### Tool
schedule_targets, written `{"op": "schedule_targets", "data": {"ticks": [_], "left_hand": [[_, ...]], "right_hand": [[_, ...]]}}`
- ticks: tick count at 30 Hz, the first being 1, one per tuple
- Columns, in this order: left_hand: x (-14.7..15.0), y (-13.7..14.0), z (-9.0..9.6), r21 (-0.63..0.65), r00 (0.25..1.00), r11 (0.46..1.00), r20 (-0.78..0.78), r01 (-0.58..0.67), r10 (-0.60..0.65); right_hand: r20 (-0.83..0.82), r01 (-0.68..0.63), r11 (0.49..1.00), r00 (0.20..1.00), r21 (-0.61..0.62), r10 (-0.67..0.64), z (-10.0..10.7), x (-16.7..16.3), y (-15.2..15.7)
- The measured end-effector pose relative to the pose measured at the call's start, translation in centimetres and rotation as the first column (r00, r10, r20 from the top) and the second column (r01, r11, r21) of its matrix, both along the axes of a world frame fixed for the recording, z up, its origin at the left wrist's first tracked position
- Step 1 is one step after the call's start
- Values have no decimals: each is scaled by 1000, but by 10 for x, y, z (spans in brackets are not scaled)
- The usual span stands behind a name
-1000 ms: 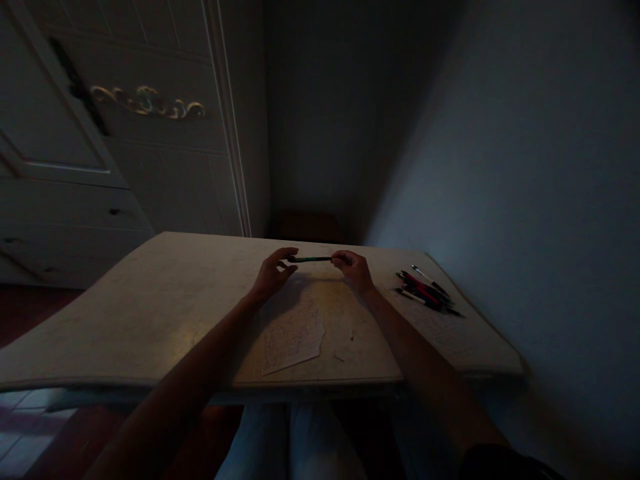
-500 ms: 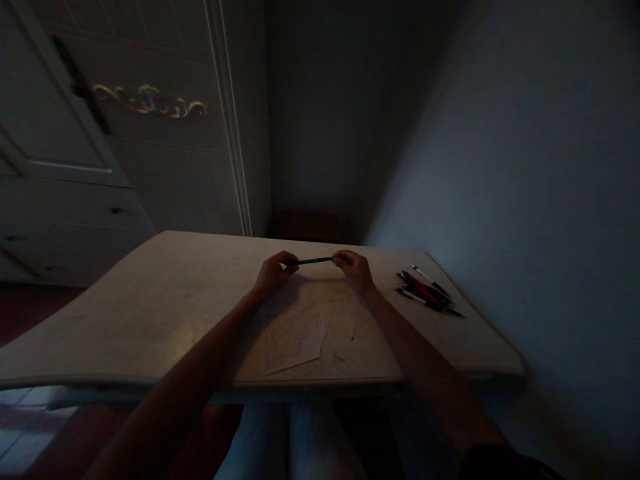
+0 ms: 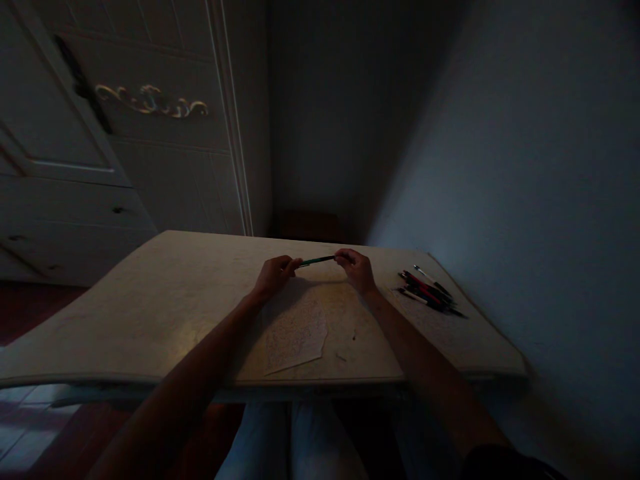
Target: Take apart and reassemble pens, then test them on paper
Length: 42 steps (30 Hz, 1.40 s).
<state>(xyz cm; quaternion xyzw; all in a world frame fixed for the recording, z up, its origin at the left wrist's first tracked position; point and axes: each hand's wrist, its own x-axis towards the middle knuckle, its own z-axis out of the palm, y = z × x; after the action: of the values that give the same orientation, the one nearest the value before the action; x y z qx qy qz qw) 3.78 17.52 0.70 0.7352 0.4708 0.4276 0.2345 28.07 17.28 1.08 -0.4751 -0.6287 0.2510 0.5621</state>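
Note:
A slim green pen (image 3: pixel 317 260) with a dark end spans the gap between my hands, above the far part of the table. My left hand (image 3: pixel 276 275) pinches its left end between thumb and fingers. The right, dark end sits in the closed fingertips of my right hand (image 3: pixel 356 268). Nearer to me, below the hands, a sheet of paper (image 3: pixel 296 333) with faint marks lies on the table (image 3: pixel 125 300). Two tiny bits lie to the right of the sheet, too small to name.
A pile of pens (image 3: pixel 425 290), black, red and white, lies at the table's right side. The bluish wall (image 3: pixel 550 200) runs along that side. A white cabinet (image 3: pixel 185 180) with gilt ornament stands behind on the left. The room is dim.
The pen has tilted a little more, its left end slightly lower, and its green side shows more. My left fingers have shifted slightly on it; the right hand is almost unmoved.

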Motion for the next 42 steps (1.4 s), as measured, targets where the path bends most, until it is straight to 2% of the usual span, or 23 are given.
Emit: {"op": "schedule_targets", "data": {"ticks": [3,6,10,14,21,24,29,31,34,37,42], "left_hand": [[1,2,-2,104,996,994,83,23,-32],[2,0,-1,182,990,983,142,-7,-19],[2,-4,2,105,994,994,112,-28,16],[3,-3,1,-40,998,998,22,56,-55],[3,1,0,106,989,994,141,38,-53],[3,-2,1,48,986,999,164,9,-17],[6,-6,0,-93,989,991,118,99,-88],[6,-4,0,-84,988,991,125,102,-91],[6,0,-1,4,991,996,105,84,-84],[4,4,-1,66,991,997,121,50,-58],[-2,7,-1,22,989,998,133,56,-58]], "right_hand": [[1,7,1000,1000,-25,-7,0,1,0],[11,11,1000,1000,-23,-10,1,1,0],[-5,19,1000,1000,-6,-19,4,1,-1],[-16,-3,1000,1000,6,3,5,0,-2],[-11,13,1000,1000,-8,-13,4,0,-1],[-12,13,1000,1000,-7,-13,5,0,-1],[11,31,999,999,16,-31,7,0,0],[16,24,1000,1000,4,-24,5,-1,2],[14,28,999,999,-15,-28,1,-3,7],[22,53,998,998,19,-53,-2,-5,12],[16,19,999,1000,46,-20,-2,-7,16]]}}
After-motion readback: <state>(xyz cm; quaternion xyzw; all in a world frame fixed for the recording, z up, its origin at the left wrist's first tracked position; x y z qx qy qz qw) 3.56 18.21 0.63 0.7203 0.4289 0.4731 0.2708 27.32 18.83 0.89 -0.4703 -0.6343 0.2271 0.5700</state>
